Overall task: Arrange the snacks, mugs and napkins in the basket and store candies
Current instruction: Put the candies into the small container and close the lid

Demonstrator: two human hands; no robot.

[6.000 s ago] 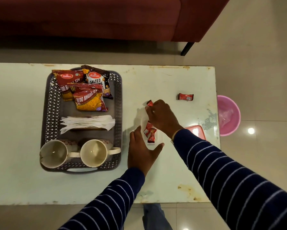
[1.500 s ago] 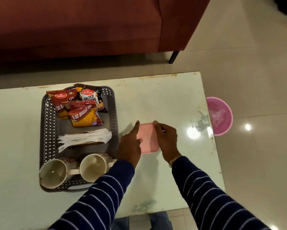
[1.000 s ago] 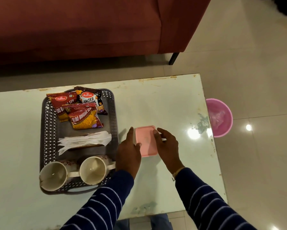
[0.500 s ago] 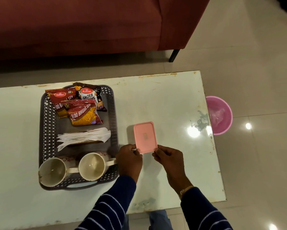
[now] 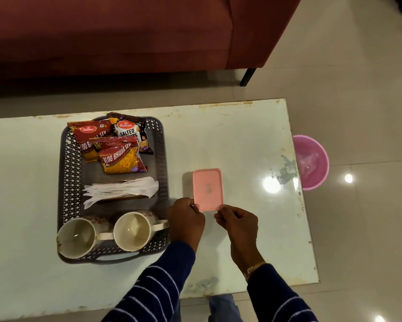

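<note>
A small pink lidded box (image 5: 208,188) sits on the white table (image 5: 241,140), right of the basket. My left hand (image 5: 186,219) pinches its near left corner and my right hand (image 5: 238,220) pinches its near right corner, fingers curled. No loose candies show. The grey perforated basket (image 5: 66,182) holds three snack packets (image 5: 118,147) at the far end, a fan of white napkins (image 5: 121,189) in the middle and two cream mugs (image 5: 79,235) (image 5: 132,231) at the near end.
A dark red sofa (image 5: 125,31) runs along the far side of the table. A pink bin (image 5: 311,161) stands on the tiled floor just past the table's right edge. Bright light spots glare on the tabletop right of the box.
Loose red candies lay on the table six seconds ago; now the pink lid covers the box. Both hands slid from the box's sides to its near corners.
</note>
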